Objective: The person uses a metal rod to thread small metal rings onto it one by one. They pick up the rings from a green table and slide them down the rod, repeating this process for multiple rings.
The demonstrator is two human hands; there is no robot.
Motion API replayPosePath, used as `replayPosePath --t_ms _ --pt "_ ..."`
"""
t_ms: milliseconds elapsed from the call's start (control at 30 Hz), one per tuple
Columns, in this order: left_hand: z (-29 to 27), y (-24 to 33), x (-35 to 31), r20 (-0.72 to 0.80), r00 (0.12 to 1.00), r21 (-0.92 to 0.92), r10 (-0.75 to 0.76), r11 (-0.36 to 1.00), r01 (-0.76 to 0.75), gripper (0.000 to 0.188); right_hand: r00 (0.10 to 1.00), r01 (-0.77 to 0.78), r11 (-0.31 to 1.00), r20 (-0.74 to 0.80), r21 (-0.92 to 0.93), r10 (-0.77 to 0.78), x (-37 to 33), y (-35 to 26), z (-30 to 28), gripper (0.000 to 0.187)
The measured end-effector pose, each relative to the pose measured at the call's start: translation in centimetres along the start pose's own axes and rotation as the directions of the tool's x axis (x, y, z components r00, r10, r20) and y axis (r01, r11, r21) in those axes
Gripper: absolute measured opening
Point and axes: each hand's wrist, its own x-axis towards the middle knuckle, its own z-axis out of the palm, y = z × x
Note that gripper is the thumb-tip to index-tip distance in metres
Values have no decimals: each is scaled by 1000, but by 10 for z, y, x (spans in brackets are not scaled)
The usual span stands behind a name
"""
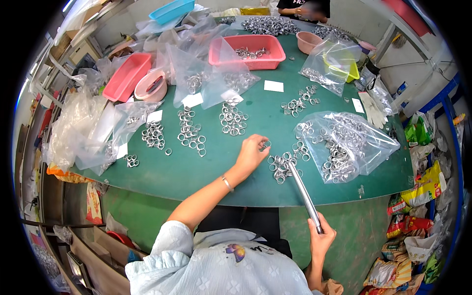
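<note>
My left hand (252, 152) is over the middle of the green table (211, 164), fingertips pinched on a silver ring (266, 144). Gripped by its lower end, a long tapered metal ring mandrel (305, 193) slants up from my right hand (322, 235), which is just off the table's near edge. The mandrel's thin tip is over a small pile of silver rings (278, 166). Right of that pile, a clear plastic bag (378, 142) lies on its side, full of rings, with some spilled at its mouth. Separate groups of rings (233, 118) are spread to the left.
White paper cards (274, 86) lie by several ring groups. Farther back are a pink basket (248, 63), a red tray (127, 77), a pink bowl (151, 84) and a yellow-green basket (353, 72). Another person (305, 10) sits at the far end. Bags crowd the floor at right.
</note>
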Motion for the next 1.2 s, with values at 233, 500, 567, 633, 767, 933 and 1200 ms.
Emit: replayPosePath --t_ms 233,500,567,633,767,933,1200 --pt "-36 49 -39 272 955 -814 -122 500 295 34 991 -53 967 132 249 21 0 -8 7 28" --pt "-44 68 -63 398 916 -772 40 554 312 39 987 54 978 138 202 -83 -1 -22 3 31" --pt "-40 73 -70 433 897 -778 90 539 322 39 985 94 976 122 198 -119 0 -27 3 31" --pt "-38 74 -75 396 914 -803 87 516 299 39 983 118 974 114 194 -142 0 -29 1 32" --pt "-44 79 -76 207 978 -827 6 535 172 38 986 96 975 114 200 -120 0 -27 -3 32" --pt "-60 87 -75 207 966 -888 -157 384 253 40 985 8 963 162 268 -54 -2 -23 -7 32" --pt "-69 85 -71 497 837 -868 -230 -104 486 32 981 -122 933 182 339 62 -4 -10 -2 31"
